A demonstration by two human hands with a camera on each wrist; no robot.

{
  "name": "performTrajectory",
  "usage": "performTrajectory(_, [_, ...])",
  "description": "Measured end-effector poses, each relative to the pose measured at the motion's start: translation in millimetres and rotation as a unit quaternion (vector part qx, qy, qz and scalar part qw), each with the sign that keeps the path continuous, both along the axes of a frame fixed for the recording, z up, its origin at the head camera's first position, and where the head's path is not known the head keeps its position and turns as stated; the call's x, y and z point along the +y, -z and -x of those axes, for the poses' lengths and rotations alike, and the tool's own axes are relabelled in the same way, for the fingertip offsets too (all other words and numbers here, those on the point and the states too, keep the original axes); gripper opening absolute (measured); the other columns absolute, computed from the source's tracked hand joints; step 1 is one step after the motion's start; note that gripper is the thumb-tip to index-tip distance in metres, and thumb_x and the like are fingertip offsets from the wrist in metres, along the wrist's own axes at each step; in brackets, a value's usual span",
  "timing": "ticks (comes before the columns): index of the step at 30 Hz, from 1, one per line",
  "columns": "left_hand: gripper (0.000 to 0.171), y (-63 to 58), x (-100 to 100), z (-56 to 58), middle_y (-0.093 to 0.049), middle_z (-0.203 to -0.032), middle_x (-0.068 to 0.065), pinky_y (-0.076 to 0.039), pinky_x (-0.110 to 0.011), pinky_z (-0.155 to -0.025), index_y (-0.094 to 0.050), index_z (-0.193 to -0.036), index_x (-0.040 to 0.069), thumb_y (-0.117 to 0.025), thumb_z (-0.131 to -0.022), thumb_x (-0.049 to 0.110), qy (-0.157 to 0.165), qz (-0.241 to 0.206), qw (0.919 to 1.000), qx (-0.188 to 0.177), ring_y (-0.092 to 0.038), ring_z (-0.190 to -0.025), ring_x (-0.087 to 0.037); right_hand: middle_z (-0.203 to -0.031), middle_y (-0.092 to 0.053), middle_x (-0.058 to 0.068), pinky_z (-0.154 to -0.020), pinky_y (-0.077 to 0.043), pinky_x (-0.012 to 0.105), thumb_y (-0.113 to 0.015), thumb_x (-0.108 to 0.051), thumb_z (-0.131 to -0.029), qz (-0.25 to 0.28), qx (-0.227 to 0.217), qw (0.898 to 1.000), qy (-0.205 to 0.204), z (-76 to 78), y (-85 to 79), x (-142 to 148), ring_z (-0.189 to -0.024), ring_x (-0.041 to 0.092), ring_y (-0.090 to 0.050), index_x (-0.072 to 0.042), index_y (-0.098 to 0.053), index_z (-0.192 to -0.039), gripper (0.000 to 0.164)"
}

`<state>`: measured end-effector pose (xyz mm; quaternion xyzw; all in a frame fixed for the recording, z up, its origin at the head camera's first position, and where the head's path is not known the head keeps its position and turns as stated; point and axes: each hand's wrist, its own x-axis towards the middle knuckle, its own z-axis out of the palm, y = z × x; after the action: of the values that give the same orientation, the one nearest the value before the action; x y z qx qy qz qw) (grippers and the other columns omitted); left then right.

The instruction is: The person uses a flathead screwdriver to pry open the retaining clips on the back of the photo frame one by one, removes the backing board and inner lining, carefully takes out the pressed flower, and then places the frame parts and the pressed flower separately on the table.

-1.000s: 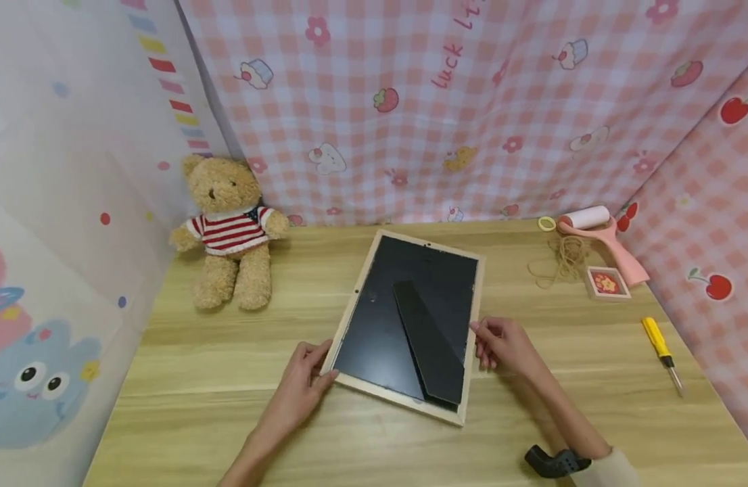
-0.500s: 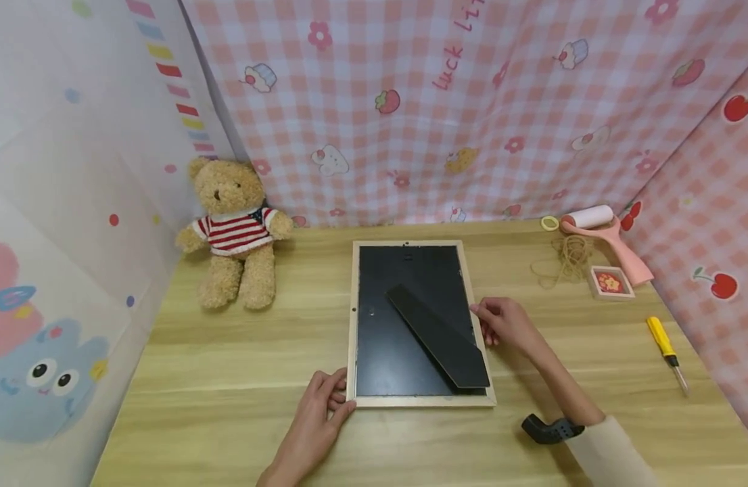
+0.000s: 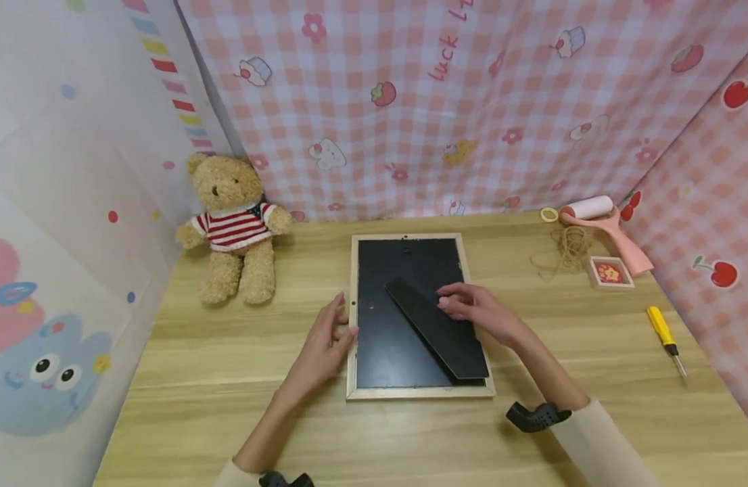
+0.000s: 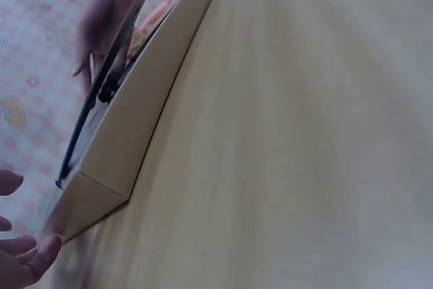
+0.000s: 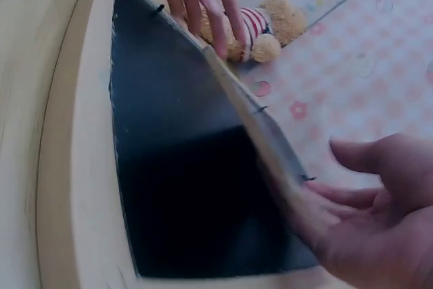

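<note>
A picture frame (image 3: 404,392) with a pale wooden border lies back up on the table, its black backing board (image 3: 377,352) showing. A black easel stand (image 3: 437,331) slants across the backing, its wide lower end raised. At the frame's left side is my left hand (image 3: 322,348), thumb at the border and fingers spread loosely; the left wrist view shows the thumb (image 4: 44,255) at the frame's side. My right hand (image 3: 480,311) is over the backing beside the stand. In the right wrist view its fingers (image 5: 318,218) reach the stand's edge while the thumb stands apart.
A teddy bear (image 3: 234,230) in a striped sweater sits at the back left. Twine (image 3: 571,247), a pink lint roller (image 3: 623,243), a yellow ring (image 3: 548,214) and a small boxed star picture (image 3: 610,272) lie at the back right. A yellow screwdriver (image 3: 663,331) is near the right edge.
The picture frame has turned from tilted to straight. My left hand has slid up from the lower left corner along the side; my right hand has left the right border and moved over the backing.
</note>
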<state>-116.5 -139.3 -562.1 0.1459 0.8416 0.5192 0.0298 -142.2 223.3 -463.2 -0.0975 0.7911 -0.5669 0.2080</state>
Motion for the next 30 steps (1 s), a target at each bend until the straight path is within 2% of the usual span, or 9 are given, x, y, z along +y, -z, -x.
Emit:
performTrajectory(2, [0.074,-1.1,6.5,14.9,-0.055,-0.159,-0.015,-0.064,-0.038,-0.092,-0.029,-0.175,0.017,-0.064,-0.113,0.034,-0.010,-0.004,0.9999,-0.010,-0.073,-0.106,-0.021,-0.167,-0.044,0.035,-0.130,-0.035,0.059,-0.053,-0.018,-0.117,0.048,-0.069,0.996,-0.008,6.0,5.5,-2.4,-0.159,0.050,-0.040,0.013,-0.045,-0.159,0.053])
performTrajectory(5, [0.071,-4.2,14.1,29.5,-0.057,-0.158,-0.018,-0.063,-0.047,-0.097,-0.031,-0.174,0.013,-0.060,-0.114,0.036,-0.027,-0.009,0.9993,-0.024,-0.074,-0.112,-0.029,-0.177,-0.027,0.030,-0.137,-0.017,0.060,-0.050,-0.017,-0.118,0.096,-0.122,0.988,-0.008,12.9,14.0,-5.6,-0.168,0.044,-0.019,0.012,-0.040,-0.163,0.054])
performTrajectory(8, [0.068,-8.0,17.9,36.9,-0.057,-0.160,-0.022,-0.060,-0.053,-0.105,-0.034,-0.173,0.007,-0.057,-0.116,0.036,-0.035,-0.021,0.9990,-0.020,-0.071,-0.122,-0.037,-0.176,-0.031,0.027,-0.136,-0.029,0.047,-0.052,-0.015,-0.116,0.116,-0.146,0.982,-0.004,16.8,20.9,-10.9,-0.162,0.032,-0.037,0.010,-0.041,-0.164,0.055])
performTrajectory(11, [0.063,-21.6,21.9,36.2,-0.052,-0.164,-0.026,-0.048,-0.059,-0.121,-0.038,-0.170,0.002,-0.056,-0.116,0.030,-0.041,-0.029,0.9987,-0.006,-0.059,-0.143,-0.045,-0.173,-0.037,0.026,-0.119,-0.047,0.029,-0.055,-0.014,-0.114,0.126,-0.162,0.979,-0.001,18.3,25.5,-16.0,-0.136,0.014,-0.059,0.008,-0.038,-0.166,0.059])
performTrajectory(13, [0.059,-31.9,24.8,33.5,-0.047,-0.167,-0.029,-0.038,-0.062,-0.128,-0.041,-0.167,-0.001,-0.058,-0.115,0.021,-0.044,-0.027,0.9987,0.001,-0.047,-0.153,-0.048,-0.173,-0.037,0.026,-0.107,-0.053,0.021,-0.055,-0.012,-0.113,0.132,-0.171,0.976,0.001,18.6,28.3,-18.2,-0.122,0.005,-0.064,0.007,-0.035,-0.168,0.061])
performTrajectory(15, [0.057,-42.5,27.9,29.4,-0.042,-0.170,-0.029,-0.029,-0.064,-0.132,-0.044,-0.165,-0.003,-0.060,-0.113,0.013,-0.050,-0.021,0.9985,-0.007,-0.037,-0.160,-0.049,-0.175,-0.033,0.025,-0.108,-0.051,0.019,-0.055,-0.012,-0.113,0.131,-0.171,0.976,0.000,18.6,30.5,-19.5,-0.123,0.003,-0.063,0.006,-0.033,-0.169,0.062])
performTrajectory(20, [0.054,-48.1,30.2,26.7,-0.042,-0.171,-0.027,-0.028,-0.062,-0.133,-0.050,-0.162,-0.001,-0.062,-0.110,0.004,-0.060,-0.017,0.9978,-0.022,-0.035,-0.162,-0.047,-0.181,-0.021,0.024,-0.137,-0.022,0.043,-0.055,-0.011,-0.114,0.118,-0.154,0.981,-0.005,20.1,31.3,-20.6,-0.161,0.028,-0.034,0.007,-0.034,-0.168,0.061])
performTrajectory(23, [0.052,-46.4,28.9,28.4,-0.043,-0.171,-0.026,-0.027,-0.062,-0.134,-0.052,-0.161,0.001,-0.063,-0.109,0.004,-0.058,-0.024,0.9977,-0.026,-0.035,-0.162,-0.046,-0.182,-0.015,0.025,-0.139,-0.004,0.056,-0.054,-0.009,-0.113,0.122,-0.150,0.981,-0.006,21.0,29.0,-19.9,-0.168,0.040,-0.014,0.009,-0.033,-0.167,0.061])
performTrajectory(30, [0.048,-40.5,24.4,34.0,-0.046,-0.169,-0.025,-0.037,-0.059,-0.130,-0.057,-0.156,0.001,-0.064,-0.108,0.003,-0.042,-0.055,0.9974,-0.019,-0.037,-0.161,-0.046,-0.182,-0.015,0.025,-0.139,-0.002,0.059,-0.054,-0.009,-0.113,0.127,-0.152,0.980,-0.005,21.0,26.7,-18.3,-0.169,0.040,-0.009,0.009,-0.032,-0.168,0.062])
